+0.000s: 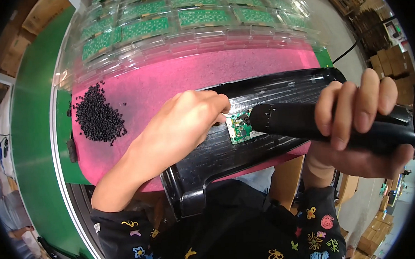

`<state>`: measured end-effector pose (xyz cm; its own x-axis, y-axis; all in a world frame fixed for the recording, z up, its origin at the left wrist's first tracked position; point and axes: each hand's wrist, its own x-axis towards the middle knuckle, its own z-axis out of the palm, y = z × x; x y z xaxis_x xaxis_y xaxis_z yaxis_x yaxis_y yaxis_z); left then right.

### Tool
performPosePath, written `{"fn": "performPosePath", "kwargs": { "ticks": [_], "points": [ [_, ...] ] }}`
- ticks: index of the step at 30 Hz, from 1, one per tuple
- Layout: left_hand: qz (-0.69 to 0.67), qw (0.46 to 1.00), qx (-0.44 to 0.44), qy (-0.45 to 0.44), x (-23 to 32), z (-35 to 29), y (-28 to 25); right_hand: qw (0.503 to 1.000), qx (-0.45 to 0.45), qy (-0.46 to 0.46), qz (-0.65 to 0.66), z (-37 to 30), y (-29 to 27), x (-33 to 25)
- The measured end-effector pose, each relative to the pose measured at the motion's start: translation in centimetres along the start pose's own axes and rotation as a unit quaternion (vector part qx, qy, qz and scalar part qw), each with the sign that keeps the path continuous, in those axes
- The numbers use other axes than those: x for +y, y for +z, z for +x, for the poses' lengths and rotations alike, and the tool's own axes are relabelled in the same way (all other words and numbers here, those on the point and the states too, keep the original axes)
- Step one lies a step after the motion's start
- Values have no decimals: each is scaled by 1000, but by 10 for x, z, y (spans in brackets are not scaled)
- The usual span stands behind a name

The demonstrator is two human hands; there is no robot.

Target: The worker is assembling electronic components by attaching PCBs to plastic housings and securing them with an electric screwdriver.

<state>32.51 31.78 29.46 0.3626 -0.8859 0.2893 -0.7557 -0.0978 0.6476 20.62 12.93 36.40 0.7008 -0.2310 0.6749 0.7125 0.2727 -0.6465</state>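
My right hand (357, 117) is wrapped round a thick black electric screwdriver (289, 119), held slantwise with its nose over a small green circuit board (239, 131). The nose hides the board's right part, and the bit cannot be seen. The board lies on the inner face of a long, glossy black plastic housing (214, 159). My left hand (190, 114) is closed, its fingertips pinched together at the board's upper left corner, by a white connector. Whatever may be between those fingertips is hidden.
A heap of tiny black screws (96, 115) lies on the pink mat (139, 79) at the left. Across the back stand stacked clear plastic trays (175, 44) with several green circuit boards (204, 17). Cardboard boxes (392, 63) are piled beyond the table's right side.
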Motion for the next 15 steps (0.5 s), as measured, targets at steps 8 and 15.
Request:
{"fn": "performPosePath", "kwargs": {
  "ticks": [8, 15],
  "points": [
    [-64, 998, 19, 3, 8, 1, -1, 1000, 20, -16, -5, -4, 3, 10],
    [74, 997, 9, 36, 8, 0, 2, 1000, -8, -9, 0, 0, 4, 13]
  ]
}}
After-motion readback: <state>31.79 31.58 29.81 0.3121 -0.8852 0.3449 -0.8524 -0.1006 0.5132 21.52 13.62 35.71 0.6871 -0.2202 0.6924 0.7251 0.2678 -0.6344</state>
